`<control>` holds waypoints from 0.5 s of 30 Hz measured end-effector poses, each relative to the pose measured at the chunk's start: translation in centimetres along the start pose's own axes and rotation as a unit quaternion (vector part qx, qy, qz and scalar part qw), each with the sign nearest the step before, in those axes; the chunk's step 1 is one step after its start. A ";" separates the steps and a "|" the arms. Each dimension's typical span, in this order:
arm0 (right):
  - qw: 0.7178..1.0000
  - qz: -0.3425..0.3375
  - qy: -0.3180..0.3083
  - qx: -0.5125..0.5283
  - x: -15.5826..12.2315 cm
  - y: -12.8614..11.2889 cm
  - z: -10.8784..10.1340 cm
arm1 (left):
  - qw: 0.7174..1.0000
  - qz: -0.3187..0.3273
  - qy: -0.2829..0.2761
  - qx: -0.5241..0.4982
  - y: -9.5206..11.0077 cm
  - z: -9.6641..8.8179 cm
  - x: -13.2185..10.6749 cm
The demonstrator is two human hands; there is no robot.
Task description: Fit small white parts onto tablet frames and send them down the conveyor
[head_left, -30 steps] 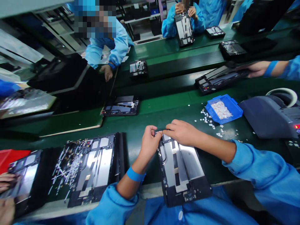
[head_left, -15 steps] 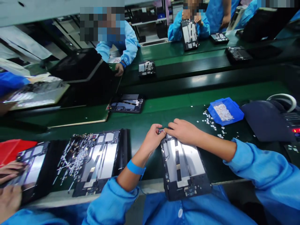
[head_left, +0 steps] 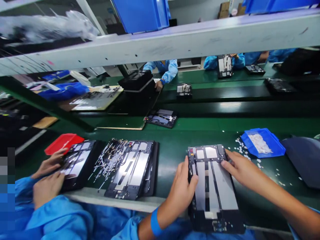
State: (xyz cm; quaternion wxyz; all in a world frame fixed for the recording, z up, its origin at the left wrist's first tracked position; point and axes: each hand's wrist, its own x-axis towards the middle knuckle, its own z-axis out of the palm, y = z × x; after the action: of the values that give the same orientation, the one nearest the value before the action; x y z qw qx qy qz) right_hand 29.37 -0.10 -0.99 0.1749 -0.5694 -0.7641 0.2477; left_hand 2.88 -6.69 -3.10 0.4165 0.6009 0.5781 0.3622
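Observation:
An opened tablet [head_left: 226, 186] with silver plates, dark strips and a black frame is held by its two sides, its near end over the bench edge. My left hand [head_left: 181, 183] grips its left side, thumb on the front. My right hand [head_left: 237, 165] holds the upper right side, thumb on the edge and fingers partly hidden beneath. To the left, another opened tablet [head_left: 135, 163] lies on a stack, beside a pile of thin cable-like strips [head_left: 108, 158]. A blue tray [head_left: 277, 143] of small white pieces stands at the right, with loose white pieces around it.
On the left, a co-worker's hands [head_left: 48, 181] work on a tablet [head_left: 77, 163] near a red tray [head_left: 56, 144]. Another tablet [head_left: 162, 117] lies farther back on the green bench [head_left: 205, 130]. A shelf beam [head_left: 200, 40] crosses overhead, carrying blue bins [head_left: 142, 15].
My hands have parted from the tablet's top left corner to its two sides. The tablet now stands more to the right in view, and the view has tilted upward, showing the shelf.

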 end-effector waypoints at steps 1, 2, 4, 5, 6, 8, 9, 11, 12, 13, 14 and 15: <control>0.999 -0.011 -0.007 0.033 1.1 -0.6 -0.5 | 0.998 -0.014 0.015 -0.052 0.0 -0.4 -0.3; 0.997 -0.019 -0.022 0.066 2.7 -1.2 -1.0 | 0.994 -0.032 0.033 -0.099 -0.1 -1.4 -0.5; 0.989 -0.017 -0.051 0.137 7.4 -2.4 -1.5 | 0.981 -0.077 0.093 -0.154 -0.4 -4.8 -0.6; 0.982 -0.013 -0.063 0.175 10.1 -3.0 -1.5 | 0.974 -0.100 0.128 -0.156 -0.6 -7.3 -0.6; 0.973 0.003 -0.052 0.224 12.9 -3.7 -1.3 | 0.968 -0.117 0.168 -0.147 -0.9 -10.1 -0.5; 0.954 0.032 -0.033 0.296 18.1 -5.2 -0.2 | 0.956 -0.145 0.223 -0.128 -1.5 -16.1 -0.2; 0.947 0.038 -0.027 0.317 20.3 -6.2 0.6 | 0.952 -0.150 0.244 -0.112 -1.7 -18.9 -0.1; 0.940 0.035 -0.032 0.338 24.0 -8.3 2.5 | 0.949 -0.157 0.265 -0.059 -2.3 -23.6 0.1; 0.936 0.036 -0.035 0.348 25.5 -9.5 3.4 | 0.947 -0.163 0.274 -0.032 -2.6 -25.3 0.2; 0.932 0.041 -0.038 0.357 26.9 -10.8 4.4 | 0.945 -0.173 0.278 -0.009 -3.0 -26.6 0.3; 0.932 0.041 -0.039 0.359 28.2 -12.1 5.4 | 0.943 -0.185 0.277 0.008 -3.6 -27.5 0.4; 0.927 0.062 -0.040 0.367 29.3 -13.3 6.2 | 0.941 -0.199 0.271 0.022 -4.3 -28.0 0.5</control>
State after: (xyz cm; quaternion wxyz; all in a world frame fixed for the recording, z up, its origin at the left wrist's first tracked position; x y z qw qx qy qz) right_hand 7.00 23.79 1.19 0.3257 -0.5011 -0.5892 0.5437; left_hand -24.48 -3.94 3.87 0.2942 0.3616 0.7847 0.4086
